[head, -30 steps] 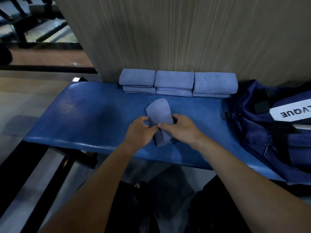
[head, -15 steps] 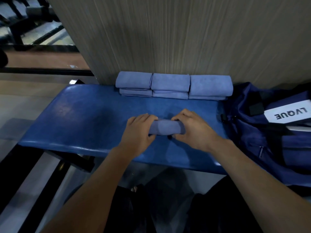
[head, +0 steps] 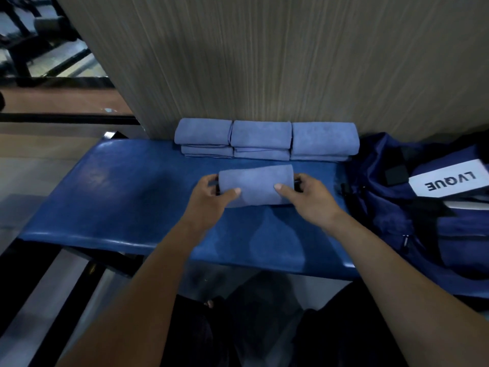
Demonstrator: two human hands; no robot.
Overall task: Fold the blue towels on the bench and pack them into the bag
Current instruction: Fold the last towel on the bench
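A folded blue towel (head: 256,184) lies on the blue bench (head: 127,197), held at both ends. My left hand (head: 211,197) grips its left end with the thumb on top. My right hand (head: 309,197) grips the right end the same way. Behind it, against the wall, several folded blue towels (head: 264,140) stand in three short stacks side by side. A dark blue bag (head: 412,207) with a white LVQUE label (head: 449,181) rests on the bench's right end.
A wood-grain wall (head: 264,62) rises directly behind the bench. To the left lie floor and black gym frames (head: 31,49). My dark-clothed legs (head: 264,327) are below the bench's front edge.
The half-folded upright towel was folded over into a compact flat rectangle. Both hands slid outward to its ends and moved it a little toward the stacks.
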